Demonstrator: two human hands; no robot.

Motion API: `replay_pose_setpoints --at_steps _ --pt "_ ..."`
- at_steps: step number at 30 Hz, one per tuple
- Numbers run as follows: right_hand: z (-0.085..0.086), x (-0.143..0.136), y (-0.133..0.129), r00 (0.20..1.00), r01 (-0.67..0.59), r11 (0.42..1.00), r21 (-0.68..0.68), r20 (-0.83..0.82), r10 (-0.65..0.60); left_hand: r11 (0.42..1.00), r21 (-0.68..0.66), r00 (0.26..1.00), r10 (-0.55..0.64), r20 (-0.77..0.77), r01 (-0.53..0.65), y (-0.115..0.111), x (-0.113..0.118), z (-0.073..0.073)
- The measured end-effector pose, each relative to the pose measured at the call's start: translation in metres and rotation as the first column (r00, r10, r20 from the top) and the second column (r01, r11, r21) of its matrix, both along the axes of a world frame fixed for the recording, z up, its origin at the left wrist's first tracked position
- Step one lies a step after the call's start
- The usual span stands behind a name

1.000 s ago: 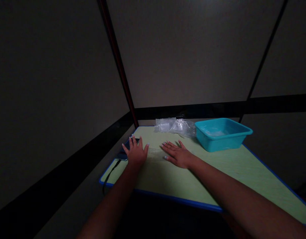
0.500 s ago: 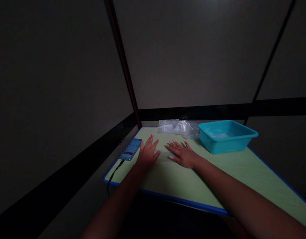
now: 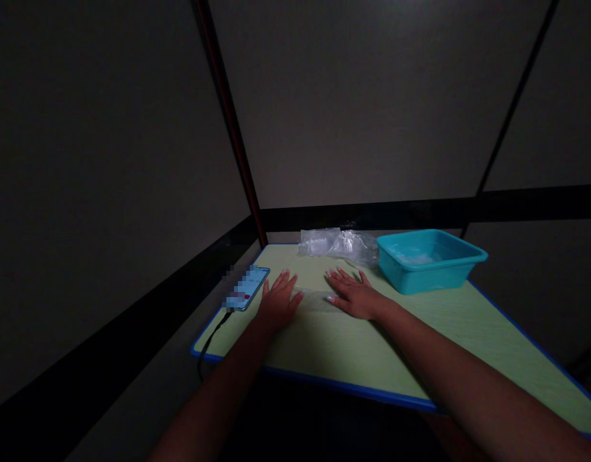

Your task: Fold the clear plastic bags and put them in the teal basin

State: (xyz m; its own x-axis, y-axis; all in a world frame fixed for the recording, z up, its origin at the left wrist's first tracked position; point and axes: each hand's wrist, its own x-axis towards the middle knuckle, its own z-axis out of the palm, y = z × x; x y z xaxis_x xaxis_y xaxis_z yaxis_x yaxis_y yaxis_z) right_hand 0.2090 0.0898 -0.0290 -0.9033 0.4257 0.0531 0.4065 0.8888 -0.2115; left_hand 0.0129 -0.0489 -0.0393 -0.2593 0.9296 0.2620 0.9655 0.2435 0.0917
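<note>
Since a second ago the left hand [image 3: 277, 307] and right hand [image 3: 356, 299] have shifted rightward. On a green bench [image 3: 468, 343], a turquoise basin [image 3: 423, 280] stands beside crumpled plastic [image 3: 343, 244]; the hands, palms down, fingers spread, grip nothing; between them lies thin clear film [image 3: 318, 301], which uneven pressing might crease

One left hand [image 3: 277, 307] plus one right hand [image 3: 355, 299], making two; one worktop [image 3: 334, 356]; one turquoise basin [image 3: 423, 280]; one phone [image 3: 255, 282] with one cable [image 3: 212, 334]; one flat clear plastic piece [image 3: 318, 302]; at least one crumpled clear plastic bag [image 3: 341, 244], exact number hard to tell.
</note>
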Motion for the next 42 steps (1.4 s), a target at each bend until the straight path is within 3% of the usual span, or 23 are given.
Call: replay_pose_setpoints --at_steps 4,11,19,29,36,42 --pt "-0.001 0.000 0.001 1.000 0.000 1.000 0.002 0.005 0.000 0.999 0.002 0.995 0.050 0.089 -0.050 0.001 -0.002 0.003" --pt "-0.005 -0.002 0.002 1.000 -0.028 1.000 -0.002 0.007 0.028 0.998 0.051 0.991 -0.051 0.127 0.045 0.002 -0.003 0.002" --pt "-0.004 -0.001 0.002 0.999 -0.032 0.999 0.000 0.005 0.032 0.996 0.079 0.975 -0.053 0.217 0.037 0.002 0.000 0.007" --pt "-0.005 -0.008 -0.004 0.996 -0.091 0.996 -0.016 -0.025 0.090 0.973 0.078 0.965 -0.227 0.129 0.218 -0.001 -0.002 -0.007" --pt "-0.004 -0.018 -0.014 0.987 -0.153 0.988 -0.003 -0.057 0.152 0.998 0.053 0.977 -0.054 0.207 0.044 0.000 0.001 -0.001" --pt "-0.004 -0.017 -0.011 0.989 -0.138 0.990 0.005 -0.059 0.138 0.998 -0.058 0.998 0.012 0.062 -0.008 0.004 -0.002 -0.003"
